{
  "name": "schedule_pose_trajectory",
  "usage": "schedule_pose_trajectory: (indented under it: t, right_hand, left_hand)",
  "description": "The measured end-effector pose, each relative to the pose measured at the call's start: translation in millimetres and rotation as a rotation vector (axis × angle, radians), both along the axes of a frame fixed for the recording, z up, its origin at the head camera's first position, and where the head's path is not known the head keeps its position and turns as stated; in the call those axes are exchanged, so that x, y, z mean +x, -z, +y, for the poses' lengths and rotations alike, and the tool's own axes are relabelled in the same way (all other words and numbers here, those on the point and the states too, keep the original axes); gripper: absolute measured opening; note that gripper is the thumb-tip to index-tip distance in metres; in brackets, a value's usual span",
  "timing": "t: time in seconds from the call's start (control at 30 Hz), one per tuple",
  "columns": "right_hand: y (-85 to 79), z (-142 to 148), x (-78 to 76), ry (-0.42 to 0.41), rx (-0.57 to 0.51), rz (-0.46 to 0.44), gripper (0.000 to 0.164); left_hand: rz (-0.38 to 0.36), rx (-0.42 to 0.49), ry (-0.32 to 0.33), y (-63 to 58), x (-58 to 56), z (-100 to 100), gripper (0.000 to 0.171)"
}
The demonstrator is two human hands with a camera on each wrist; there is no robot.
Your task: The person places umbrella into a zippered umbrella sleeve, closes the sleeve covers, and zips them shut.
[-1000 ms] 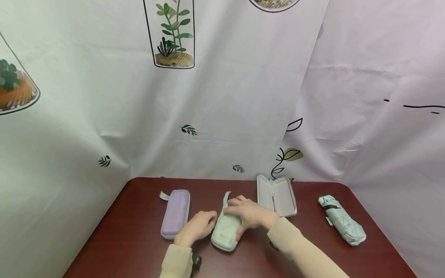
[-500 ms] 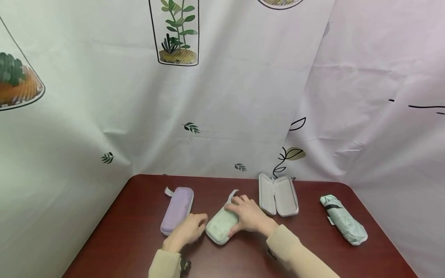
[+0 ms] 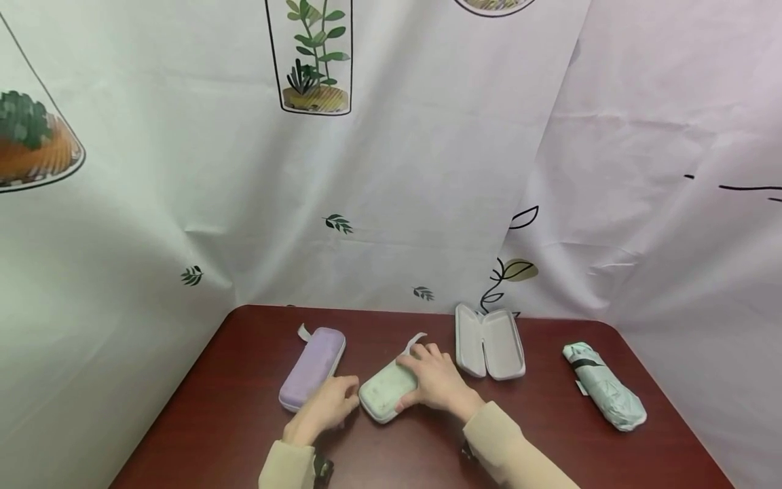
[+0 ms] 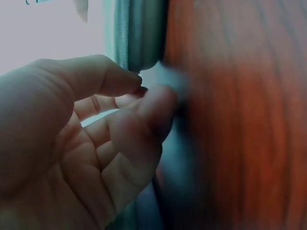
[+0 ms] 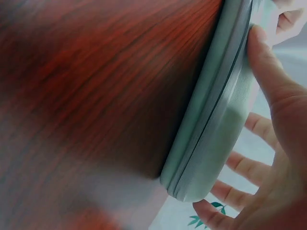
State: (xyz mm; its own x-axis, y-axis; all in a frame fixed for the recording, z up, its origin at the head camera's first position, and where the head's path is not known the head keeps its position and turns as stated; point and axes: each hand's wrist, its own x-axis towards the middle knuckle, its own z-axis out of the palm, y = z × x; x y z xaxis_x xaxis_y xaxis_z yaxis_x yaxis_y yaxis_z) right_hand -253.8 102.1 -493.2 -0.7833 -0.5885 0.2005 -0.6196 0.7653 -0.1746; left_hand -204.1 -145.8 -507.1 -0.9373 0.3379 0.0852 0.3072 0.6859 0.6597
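Note:
A pale green zippered glasses case (image 3: 386,392) lies slanted on the table, its fabric loop (image 3: 415,341) pointing away. My right hand (image 3: 441,382) grips it from above: in the right wrist view the thumb presses one side of the case (image 5: 218,120), the fingers reaching across to the other. At its near left corner is my left hand (image 3: 330,402). The left wrist view shows thumb and curled fingers (image 4: 158,103) pinched together by the seam at the case's end (image 4: 144,38), apparently on the zipper pull, which the fingertips hide.
A lilac case (image 3: 313,367) lies just left of my left hand. Behind my right hand, an unfolded white case (image 3: 502,346) shows its pale inside. A folded mint umbrella (image 3: 605,388) lies at the right of the red-brown table (image 3: 256,435). Printed cloth (image 3: 397,170) hangs behind.
The green case has turned clockwise under my right hand, its near end swinging left. My left hand has shifted left and a little nearer. The lilac case has tilted slightly clockwise.

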Motion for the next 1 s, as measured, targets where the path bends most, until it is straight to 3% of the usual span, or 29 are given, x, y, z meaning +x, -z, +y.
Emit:
schedule_pose_trajectory:
  t: [0.13,0.37,0.5,0.67,1.0]
  right_hand:
    - [-0.9,2.0,-1.2,-0.005,-0.009,0.000,0.086]
    - [1.4,6.6,-2.8,-0.023,-0.008,-0.006,0.085]
    - [1.0,6.7,-3.1,-0.023,-0.024,-0.014,0.084]
    - [-2.1,4.3,-2.1,-0.004,-0.042,-0.032,0.083]
    - [-2.9,-5.9,5.8,0.074,-0.033,-0.018,0.084]
  left_hand:
    - [0.046,-0.055,-0.009,3.8,-4.1,4.0,0.020]
    - [0.239,-0.154,0.026,3.3,-8.1,8.1,0.020]
    - [0.286,-0.175,0.031,1.9,-9.0,7.8,0.021]
    - [0.260,-0.184,0.034,0.8,-8.5,5.5,0.023]
    - [0.046,-0.097,0.078,-9.7,0.7,-4.7,0.025]
